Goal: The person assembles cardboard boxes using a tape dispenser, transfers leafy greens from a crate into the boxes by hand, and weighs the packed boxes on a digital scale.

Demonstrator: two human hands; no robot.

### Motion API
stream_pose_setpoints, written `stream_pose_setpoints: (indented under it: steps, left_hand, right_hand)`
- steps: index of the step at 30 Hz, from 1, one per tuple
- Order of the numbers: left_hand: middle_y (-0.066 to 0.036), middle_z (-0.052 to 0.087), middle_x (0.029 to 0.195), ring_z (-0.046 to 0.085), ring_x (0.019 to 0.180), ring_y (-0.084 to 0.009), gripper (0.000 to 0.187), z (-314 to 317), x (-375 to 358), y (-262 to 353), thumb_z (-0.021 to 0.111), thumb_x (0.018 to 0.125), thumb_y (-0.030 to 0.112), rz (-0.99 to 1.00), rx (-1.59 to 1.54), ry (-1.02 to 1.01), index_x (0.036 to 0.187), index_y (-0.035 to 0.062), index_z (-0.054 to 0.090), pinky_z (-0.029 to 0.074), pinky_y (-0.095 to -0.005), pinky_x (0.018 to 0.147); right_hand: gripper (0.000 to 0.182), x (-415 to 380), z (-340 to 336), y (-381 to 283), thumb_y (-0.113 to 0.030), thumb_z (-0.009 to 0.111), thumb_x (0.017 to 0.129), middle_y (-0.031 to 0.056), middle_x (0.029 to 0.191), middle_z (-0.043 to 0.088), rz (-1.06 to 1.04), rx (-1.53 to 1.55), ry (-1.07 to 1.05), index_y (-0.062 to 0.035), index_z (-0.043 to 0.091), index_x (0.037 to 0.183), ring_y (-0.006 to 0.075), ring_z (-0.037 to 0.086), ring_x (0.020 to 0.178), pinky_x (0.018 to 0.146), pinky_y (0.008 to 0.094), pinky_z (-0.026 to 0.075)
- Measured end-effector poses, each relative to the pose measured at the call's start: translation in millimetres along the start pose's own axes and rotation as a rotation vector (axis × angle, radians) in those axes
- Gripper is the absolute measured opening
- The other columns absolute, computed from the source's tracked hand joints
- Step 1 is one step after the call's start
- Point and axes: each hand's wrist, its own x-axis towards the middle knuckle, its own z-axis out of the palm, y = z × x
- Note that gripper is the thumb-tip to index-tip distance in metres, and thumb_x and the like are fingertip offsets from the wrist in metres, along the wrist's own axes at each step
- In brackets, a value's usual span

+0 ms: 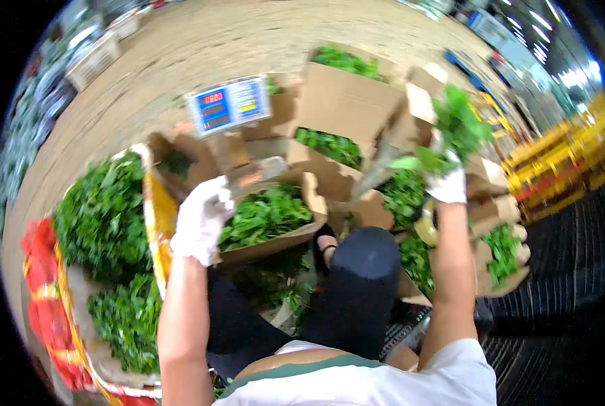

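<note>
My right hand (446, 181), in a white glove, is closed around a bunch of leafy greens (459, 125), raised above the cartons on the right. Beneath it, more greens (402, 196) fill a carton. My left hand (202, 222), also gloved in white, hovers at the left end of an open cardboard box (268, 245) of leafy greens (268, 215). Its fingers are loosely bent and a little apart, with nothing visible in them. Behind that box stands a scale display (229, 106) with lit red digits.
A large lined basket (155, 227) heaped with greens (106, 216) stands at my left, red mesh sacks (44, 298) against its outer side. Several cartons (343, 101) of greens surround the scale. Yellow crates or pallets (559, 159) are stacked at the right. My knee (366, 257) is between the boxes.
</note>
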Motion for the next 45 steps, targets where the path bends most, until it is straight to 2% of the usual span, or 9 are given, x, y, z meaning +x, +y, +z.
stream_pose_setpoints:
  steps: [1,4,6,12,16,24,28,33,45]
  left_hand:
    - [-0.004,0.054,0.071,0.050,0.065,-0.0150,0.019,7.4,-1.1,0.7,0.055,0.076,0.012,0.007,0.001,0.030,0.093,0.0026,0.056,0.041,-0.0280,0.063]
    - [-0.001,0.054,0.069,0.049,0.062,-0.0122,0.019,10.7,2.8,1.2,0.058,0.075,0.014,-0.031,0.075,0.008,0.092,0.0045,0.058,0.041,-0.0270,0.061]
    - [-0.001,0.054,0.068,0.049,0.061,-0.0119,0.018,14.6,3.2,3.9,0.058,0.076,0.014,-0.039,0.066,0.019,0.091,0.0047,0.057,0.041,-0.0267,0.061]
    - [-0.001,0.054,0.072,0.050,0.067,-0.0117,0.017,6.8,14.4,14.4,0.055,0.078,0.017,-0.009,0.181,0.008,0.091,0.0069,0.057,0.041,-0.0257,0.061]
    - [0.000,0.053,0.072,0.050,0.066,-0.0104,0.017,-8.5,27.9,36.8,0.056,0.076,0.013,0.009,0.220,0.056,0.092,0.0067,0.057,0.040,-0.0240,0.060]
    - [0.000,0.051,0.066,0.047,0.059,-0.0096,0.015,-31.7,63.2,29.3,0.056,0.076,0.011,-0.004,0.316,0.259,0.091,0.0074,0.057,0.039,-0.0227,0.054]
    - [-0.001,0.051,0.062,0.047,0.056,-0.0111,0.014,-39.5,79.3,25.1,0.054,0.076,0.012,0.016,0.453,0.337,0.089,0.0060,0.057,0.037,-0.0236,0.050]
    - [-0.001,0.052,0.064,0.049,0.056,-0.0105,0.014,-52.6,98.0,20.3,0.053,0.078,0.011,0.009,0.607,0.415,0.089,0.0051,0.056,0.038,-0.0235,0.051]
    - [0.000,0.053,0.066,0.049,0.057,-0.0086,0.014,-54.1,103.3,15.6,0.053,0.080,0.011,-0.024,0.786,0.515,0.092,0.0053,0.056,0.040,-0.0215,0.052]
  right_hand:
    - [0.028,0.4,-16.5,9.1,-0.013,0.033,0.090,0.0121,0.106,0.055,-0.050,-0.340,0.075,-0.0043,0.048,0.112,0.0227,0.056,0.090,0.084,0.0364,0.044]
    - [0.028,-2.3,-32.9,10.4,-0.009,0.042,0.086,0.0102,0.107,0.056,0.154,0.910,0.187,-0.0034,0.047,0.113,0.0213,0.055,0.096,0.086,0.0387,0.045]
    - [0.028,-4.1,-36.0,5.3,-0.011,0.044,0.086,0.0096,0.107,0.056,0.161,0.962,0.272,-0.0030,0.048,0.112,0.0197,0.056,0.096,0.084,0.0379,0.046]
    - [0.023,24.4,-90.6,3.1,-0.017,0.044,0.087,0.0044,0.100,0.056,0.063,0.477,0.268,-0.0082,0.053,0.107,0.0174,0.054,0.089,0.084,0.0374,0.044]
    - [0.016,64.5,-122.5,22.3,-0.011,0.047,0.083,0.0038,0.085,0.055,0.015,0.618,0.576,-0.0055,0.054,0.096,0.0195,0.053,0.078,0.074,0.0317,0.044]
    - [0.020,145.4,-101.8,104.1,-0.005,0.061,0.072,0.0050,0.085,0.060,0.290,0.370,1.045,-0.0041,0.058,0.091,0.0192,0.055,0.073,0.066,0.0345,0.045]
    - [0.032,195.9,-85.0,155.8,-0.003,0.064,0.067,0.0046,0.087,0.060,-0.009,0.078,0.780,-0.0017,0.057,0.099,0.0174,0.054,0.074,0.066,0.0316,0.044]
    - [0.033,275.3,-104.9,272.0,0.003,0.064,0.065,0.0048,0.089,0.061,0.048,0.154,0.510,-0.0022,0.056,0.097,0.0154,0.055,0.075,0.069,0.0299,0.044]
    - [0.029,277.3,-82.1,349.8,-0.004,0.062,0.066,0.0075,0.089,0.061,0.344,-0.346,0.437,-0.0022,0.057,0.095,0.0181,0.055,0.078,0.070,0.0309,0.044]
